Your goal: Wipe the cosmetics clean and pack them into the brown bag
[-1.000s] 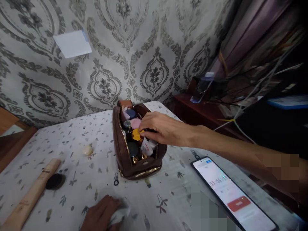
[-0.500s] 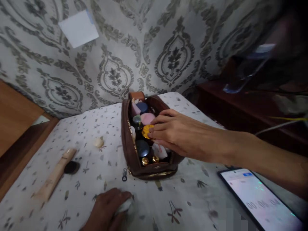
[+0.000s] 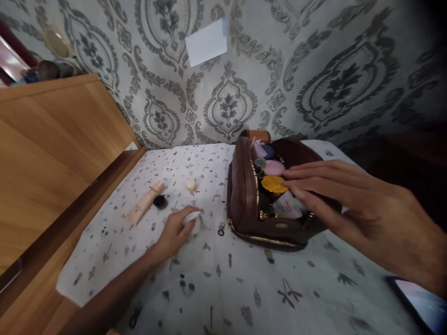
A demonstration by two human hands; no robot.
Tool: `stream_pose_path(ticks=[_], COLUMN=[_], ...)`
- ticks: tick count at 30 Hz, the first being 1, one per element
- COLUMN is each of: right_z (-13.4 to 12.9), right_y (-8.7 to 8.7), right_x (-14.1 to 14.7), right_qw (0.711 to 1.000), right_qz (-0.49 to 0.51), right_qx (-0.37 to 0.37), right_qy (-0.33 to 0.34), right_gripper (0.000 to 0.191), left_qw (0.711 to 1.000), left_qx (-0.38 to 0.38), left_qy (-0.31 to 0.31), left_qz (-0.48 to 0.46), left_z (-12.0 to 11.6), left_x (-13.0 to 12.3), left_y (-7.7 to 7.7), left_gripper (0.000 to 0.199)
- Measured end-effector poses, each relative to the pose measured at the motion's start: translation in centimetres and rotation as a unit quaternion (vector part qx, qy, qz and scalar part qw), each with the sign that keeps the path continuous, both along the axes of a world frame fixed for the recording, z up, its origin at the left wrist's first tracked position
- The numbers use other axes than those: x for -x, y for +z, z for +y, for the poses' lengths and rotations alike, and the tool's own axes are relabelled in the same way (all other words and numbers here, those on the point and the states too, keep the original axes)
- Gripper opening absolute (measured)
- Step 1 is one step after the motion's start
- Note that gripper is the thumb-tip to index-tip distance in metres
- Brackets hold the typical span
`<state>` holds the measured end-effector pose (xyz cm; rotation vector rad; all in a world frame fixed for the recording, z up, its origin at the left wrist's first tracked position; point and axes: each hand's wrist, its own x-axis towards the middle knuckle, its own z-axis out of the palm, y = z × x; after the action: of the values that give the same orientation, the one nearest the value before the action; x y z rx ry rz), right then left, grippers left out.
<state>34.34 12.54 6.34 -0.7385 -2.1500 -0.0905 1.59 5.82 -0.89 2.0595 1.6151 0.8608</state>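
A brown zip bag (image 3: 239, 186) stands unzipped on the patterned cloth, packed with cosmetics. Inside are a yellow-gold lid (image 3: 274, 184), a pink round item (image 3: 274, 167), a green-topped jar (image 3: 260, 164) and a white packet (image 3: 287, 205). My right hand (image 3: 352, 200) reaches over the bag's right side, its fingers outstretched and apart, tips close to the gold lid; whether they touch it I cannot tell. Left of the bag, my left hand (image 3: 176, 230) pinches a small white thing (image 3: 191, 217), perhaps a tissue, low over the cloth.
A beige tube (image 3: 146, 204), a small black jar (image 3: 160, 202) and a cream-coloured round item (image 3: 191, 184) lie left of the bag. A phone (image 3: 422, 302) rests at the lower right. Wooden furniture (image 3: 63, 172) borders the left side; a patterned wall stands behind.
The camera view has swung left, so the bag appears farther right. My left hand has moved forward, nearer the cream-coloured item, with the white thing. My right hand stays over the bag, fingers straighter.
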Motion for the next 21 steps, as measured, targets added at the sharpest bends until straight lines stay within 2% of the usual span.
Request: stream_pose_path(ticks=[3,5,8,10,12,14,17,19,21], right_z=[-2.7,-4.4,-6.3,-7.0,-7.4,-7.7,-8.1,-8.4,-8.6], right_y=[0.6,0.4,-1.6,-3.9,-6.2,-8.2,-9.9,-10.5,-10.9], right_x=[1.7,3.6,7.1,9.5,11.6,13.4,15.4,16.1,16.4], right_qw=[0.997,0.991,0.976,0.965,0.945,0.914,0.858,0.834,0.82], right_qz=[0.034,0.045,0.018,-0.006,-0.004,0.04,0.08,0.109,0.146], right_qx=[0.003,0.041,0.131,0.195,0.277,0.374,0.491,0.527,0.542], right_qy=[0.07,0.116,0.174,0.175,0.174,0.151,0.128,0.121,0.109], right_gripper=[0.018,0.016,0.02,0.025,0.019,0.017,0.049,0.068,0.066], left_qw=[0.978,0.947,0.914,0.904,0.905,0.924,0.969,0.989,0.996], left_qx=[-0.092,-0.101,-0.052,-0.024,-0.025,-0.049,-0.066,-0.034,0.006], left_qy=[0.088,0.155,0.188,0.189,0.188,0.171,0.093,0.028,-0.019], left_qz=[0.165,0.263,0.356,0.382,0.382,0.34,0.218,0.14,0.084], left_z=[0.8,1.1,1.3,1.3,1.4,1.3,0.6,-0.4,-1.6], left_x=[3.8,6.0,7.8,8.3,8.6,8.6,7.4,5.6,3.2], left_y=[0.7,0.8,-0.2,-1.3,-2.3,-2.6,-2.0,-1.3,-1.2], left_gripper=[0.034,0.037,0.039,0.039,0.04,0.038,0.035,0.034,0.037])
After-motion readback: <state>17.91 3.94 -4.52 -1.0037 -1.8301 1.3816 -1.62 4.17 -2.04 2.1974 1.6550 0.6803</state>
